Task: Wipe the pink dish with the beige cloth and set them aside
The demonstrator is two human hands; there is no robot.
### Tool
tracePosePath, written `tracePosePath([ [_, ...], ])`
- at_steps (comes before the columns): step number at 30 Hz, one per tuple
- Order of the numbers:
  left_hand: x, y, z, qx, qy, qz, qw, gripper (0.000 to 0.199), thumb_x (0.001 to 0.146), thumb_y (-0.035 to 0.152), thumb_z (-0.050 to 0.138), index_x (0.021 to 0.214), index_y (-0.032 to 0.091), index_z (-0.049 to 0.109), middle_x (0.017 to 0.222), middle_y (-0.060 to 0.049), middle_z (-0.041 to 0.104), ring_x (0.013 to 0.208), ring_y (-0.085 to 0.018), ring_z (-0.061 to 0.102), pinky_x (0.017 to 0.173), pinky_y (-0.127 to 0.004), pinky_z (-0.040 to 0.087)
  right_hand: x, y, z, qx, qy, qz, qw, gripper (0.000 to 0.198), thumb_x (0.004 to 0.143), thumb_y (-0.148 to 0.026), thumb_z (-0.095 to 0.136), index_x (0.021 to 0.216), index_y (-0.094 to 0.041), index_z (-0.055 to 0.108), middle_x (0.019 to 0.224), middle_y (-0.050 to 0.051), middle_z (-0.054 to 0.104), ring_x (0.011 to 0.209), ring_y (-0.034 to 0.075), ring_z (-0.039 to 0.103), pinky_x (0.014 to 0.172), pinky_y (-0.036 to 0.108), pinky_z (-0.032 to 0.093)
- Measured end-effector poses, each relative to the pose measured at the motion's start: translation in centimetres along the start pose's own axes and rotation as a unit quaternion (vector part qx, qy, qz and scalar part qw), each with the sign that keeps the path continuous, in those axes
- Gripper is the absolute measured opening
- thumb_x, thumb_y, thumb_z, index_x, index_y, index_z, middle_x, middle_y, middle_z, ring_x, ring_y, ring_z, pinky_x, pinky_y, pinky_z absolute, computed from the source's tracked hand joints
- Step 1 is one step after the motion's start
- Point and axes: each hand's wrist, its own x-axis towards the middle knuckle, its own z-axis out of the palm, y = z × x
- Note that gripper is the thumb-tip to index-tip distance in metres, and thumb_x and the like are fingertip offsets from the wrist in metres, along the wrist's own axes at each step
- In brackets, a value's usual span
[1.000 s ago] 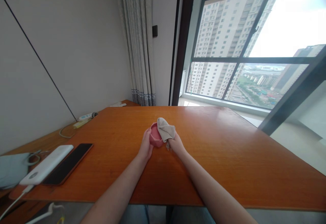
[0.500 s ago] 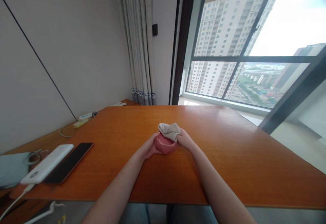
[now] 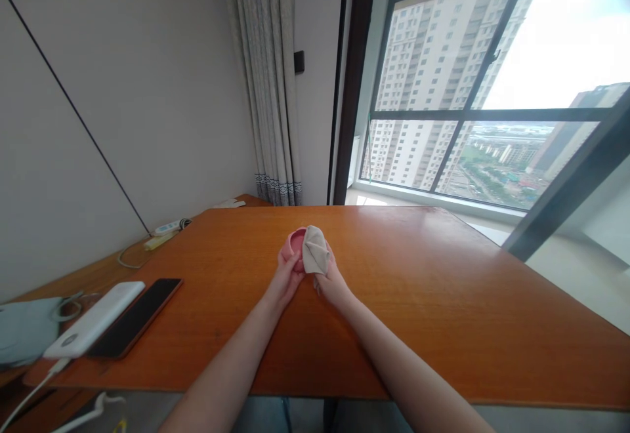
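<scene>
A small pink bowl (image 3: pixel 288 247) is tilted on its side above the middle of the table, its opening partly showing. My left hand (image 3: pixel 287 277) is closed on its lower left side, thumb on the near rim. A light grey cloth (image 3: pixel 315 250) covers the bowl's right part. Behind and below the cloth, my right hand (image 3: pixel 333 278) grips it, with a corner hanging under the fingers. Most of the right fingers are hidden by the cloth.
The wooden table (image 3: pixel 423 302) spreads around my hands. On the left lie a white power bank (image 3: pixel 96 318) with a cable plugged in and a black phone (image 3: pixel 138 318). A power strip (image 3: pixel 160 241) sits by the wall, and a grey pouch (image 3: pixel 27 328) lies at far left.
The bowl has turned from roughly upright onto its side and moved slightly left and up. The cloth has swung from over its top to its right side, with the right hand shifting left.
</scene>
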Motion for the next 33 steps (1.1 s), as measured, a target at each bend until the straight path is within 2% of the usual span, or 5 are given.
tracePosePath([
  [4, -0.6, -0.5, 0.4, -0.026, -0.078, -0.01, 0.997, 0.066, 0.075, 0.016, 0.068, 0.129, 0.029, 0.035, 0.134, -0.006, 0.049, 0.114, -0.018, 0.054, 0.101, -0.035, 0.041, -0.4, 0.1, 0.6, 0.004, 0.073, 0.034, 0.997, 0.055, 0.082, -0.031, 0.051, 0.136, -0.025, 0.039, 0.148, 0.005, 0.023, 0.135, 0.025, 0.026, 0.112, 0.042, 0.022],
  [9, -1.1, -0.6, 0.8, -0.033, -0.159, -0.061, 0.985, 0.069, 0.08, 0.036, 0.063, 0.137, 0.033, 0.024, 0.138, -0.009, 0.046, 0.117, -0.022, 0.052, 0.103, -0.04, 0.035, 0.7, 1.2, -1.6, 0.105, 0.158, 0.146, 0.971, 0.042, 0.079, -0.035, 0.048, 0.117, -0.018, 0.056, 0.118, 0.01, 0.058, 0.112, 0.028, 0.053, 0.098, 0.045, 0.04],
  [14, -1.1, 0.6, 0.5, 0.024, -0.186, -0.176, 0.966, 0.065, 0.085, 0.057, 0.042, 0.141, 0.027, 0.025, 0.128, -0.015, 0.054, 0.107, -0.026, 0.059, 0.095, -0.044, 0.04, 1.8, 1.9, -4.3, 0.181, 0.099, 0.175, 0.963, 0.034, 0.071, -0.037, 0.06, 0.099, -0.018, 0.066, 0.1, 0.006, 0.069, 0.102, 0.027, 0.059, 0.09, 0.04, 0.046],
  [21, -0.8, 2.9, -0.8, 0.135, -0.162, -0.34, 0.916, 0.081, 0.077, 0.069, 0.04, 0.136, 0.014, 0.037, 0.105, -0.019, 0.066, 0.083, -0.026, 0.067, 0.073, -0.035, 0.051, 1.4, 0.0, -4.5, 0.127, -0.043, 0.144, 0.981, 0.03, 0.07, -0.031, 0.062, 0.096, -0.019, 0.069, 0.099, 0.003, 0.07, 0.1, 0.025, 0.06, 0.091, 0.038, 0.045],
  [33, -0.6, 0.5, -0.2, 0.055, -0.08, -0.145, 0.985, 0.061, 0.082, 0.047, 0.056, 0.134, 0.018, 0.041, 0.121, -0.015, 0.059, 0.098, -0.023, 0.063, 0.083, -0.036, 0.052, 0.6, -0.6, -1.9, 0.088, 0.069, 0.031, 0.993, 0.044, 0.081, -0.037, 0.054, 0.123, -0.024, 0.054, 0.131, 0.004, 0.052, 0.124, 0.024, 0.045, 0.108, 0.043, 0.03],
])
